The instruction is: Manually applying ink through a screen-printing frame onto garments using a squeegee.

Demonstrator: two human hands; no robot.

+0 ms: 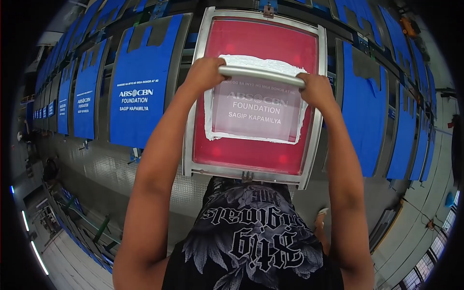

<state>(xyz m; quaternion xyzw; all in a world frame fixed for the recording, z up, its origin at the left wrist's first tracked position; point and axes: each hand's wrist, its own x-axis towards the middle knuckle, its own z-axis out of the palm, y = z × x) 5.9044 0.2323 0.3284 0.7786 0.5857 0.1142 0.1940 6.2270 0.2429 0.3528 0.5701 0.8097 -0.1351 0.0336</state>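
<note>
Both my hands grip the ends of a squeegee [261,73] with a silver bar handle, my left hand [205,75] on one end and my right hand [316,91] on the other. It lies crosswise over a printing screen [265,36] of red mesh set in a metal frame [217,174]. Thick white ink [256,60] is banked just beyond the bar, and more rings a paler rectangle [256,128]. White lettering shows through that rectangle. The squeegee's lower edge is hidden under the handle.
Blue cloth pieces [140,87] with white print lie on boards in a row to the left. On the right, other blue pieces [360,111] show no print that I can see. A metal clamp [268,9] sits at the frame's far edge. Tread-patterned floor [113,166] shows lower left.
</note>
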